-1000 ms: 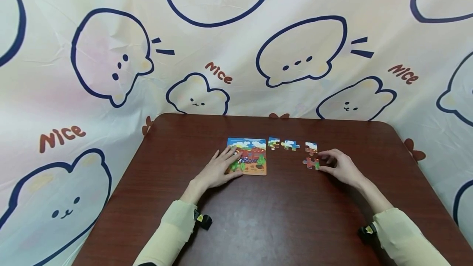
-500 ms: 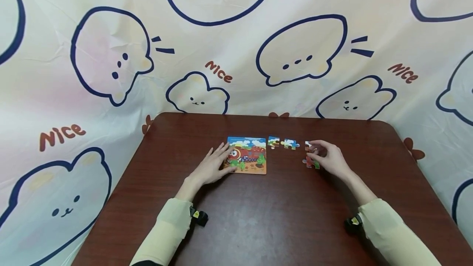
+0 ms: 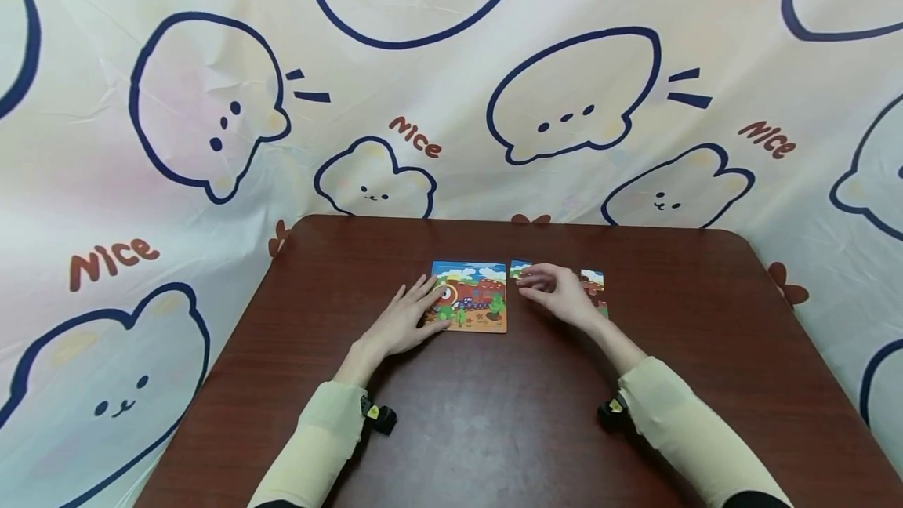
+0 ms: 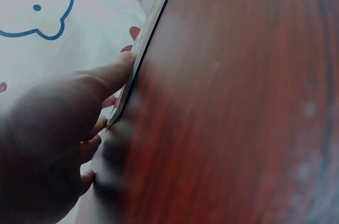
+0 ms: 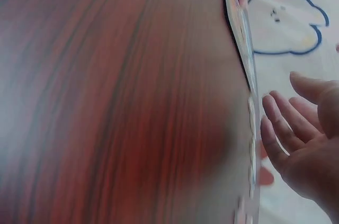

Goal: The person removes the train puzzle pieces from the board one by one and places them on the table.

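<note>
A square jigsaw puzzle board (image 3: 480, 300) with a red train picture lies on the dark wooden table. My left hand (image 3: 397, 321) rests at its left side, fingers spread over the edge; in the left wrist view the thumb touches the board's near edge (image 4: 144, 49). Just right of the board, my right hand (image 3: 564, 298) hovers over loose jigsaw pieces. The right wrist view shows that hand (image 5: 310, 134) with thumb and fingers apart and nothing between them. One piece (image 3: 519, 266) peeks out beyond its fingertips, another (image 3: 592, 279) behind its knuckles. The hand hides other pieces.
The brown table (image 3: 451, 429) has rounded far corners. Behind it hangs a pale cloth (image 3: 451, 85) printed with cartoon bears. A small black camera (image 3: 381, 419) sits at the left wrist, and another (image 3: 611, 412) at the right.
My right hand has moved left from the two right-hand pieces to those beside the board. My left hand has drawn back slightly left, uncovering more of the train picture.
</note>
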